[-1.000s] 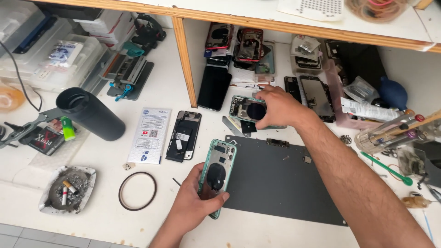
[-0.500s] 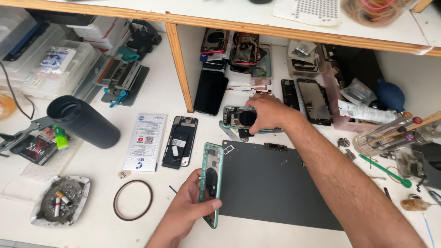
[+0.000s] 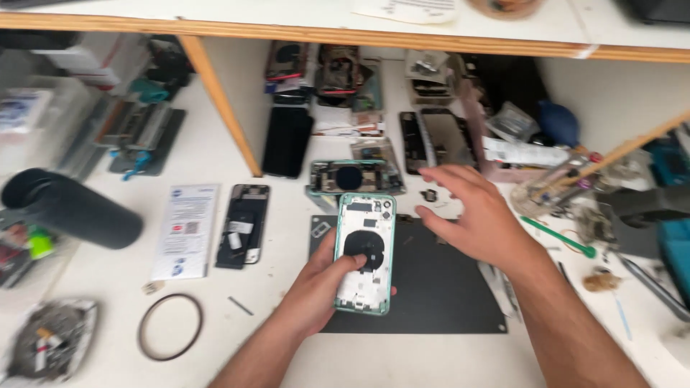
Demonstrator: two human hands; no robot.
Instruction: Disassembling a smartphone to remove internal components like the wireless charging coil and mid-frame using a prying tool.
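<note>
From the head camera, the left hand (image 3: pixel 316 291) holds a mint-green phone shell (image 3: pixel 365 253) from below, fingers curled round its left edge and the thumb pressed on the dark round coil in its open back; the shell sits at the picture's centre, above the near-left part of the dark work mat (image 3: pixel 431 287). The grip takes only the lower half, so the shell could tip forward or twist out, and the thumb bearing on the coil might bend or smear that thin part. The right hand (image 3: pixel 474 212) hovers at about two o'clock from the shell, palm down, fingers spread and slightly bent, holding nothing, apart from the shell. It is blurred, so a fast sweep might knock the small loose parts (image 3: pixel 431 195) lying just past the mat's far edge, or clip the second opened phone frame (image 3: pixel 348 176) at twelve o'clock. The left forearm comes up from six o'clock, wrist bent back; the right forearm comes in from five o'clock, crossing the mat's right edge, close to the slim tool (image 3: pixel 503 287) lying there, which an elbow shift could push off.
</note>
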